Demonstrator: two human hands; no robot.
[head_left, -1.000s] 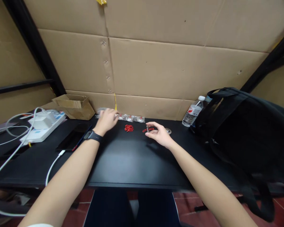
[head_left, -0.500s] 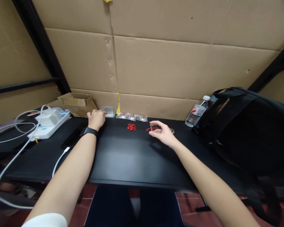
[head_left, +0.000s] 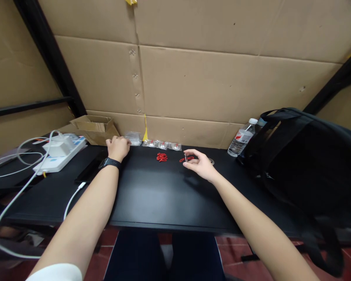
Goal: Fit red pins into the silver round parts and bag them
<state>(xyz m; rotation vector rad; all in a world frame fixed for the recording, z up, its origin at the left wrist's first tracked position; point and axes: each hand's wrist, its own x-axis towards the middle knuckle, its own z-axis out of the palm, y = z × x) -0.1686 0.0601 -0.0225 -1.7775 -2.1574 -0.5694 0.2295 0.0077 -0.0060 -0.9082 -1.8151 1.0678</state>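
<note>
My right hand (head_left: 200, 164) is closed in a pinch above the black table (head_left: 175, 199). Between its thumb and fingertips stands a thin silvery piece (head_left: 185, 157), seen edge-on, too small to name. Red cord loops (head_left: 181, 159) show behind that piece; whether they are joined to it I cannot tell. My left hand (head_left: 117, 148), with a black watch on its wrist, rests at the back left, fingers bent and apart. Its fingertips reach the edge of a clear plastic bag (head_left: 133, 137). A small pile of red cords (head_left: 162, 157) lies between the hands.
Several small clear packets (head_left: 163, 144) line the cardboard wall (head_left: 199, 89). A ring-shaped item (head_left: 211, 161) sits partly behind my right hand. Rightward are a water bottle (head_left: 242, 138) and a black backpack (head_left: 310, 168). Leftward are a paper bag (head_left: 98, 130), power strip (head_left: 61, 158) and white cables.
Both hands keep nearly the same positions. The left fingers have drawn back very slightly at the plastic bag. The whole view has shifted a little.
</note>
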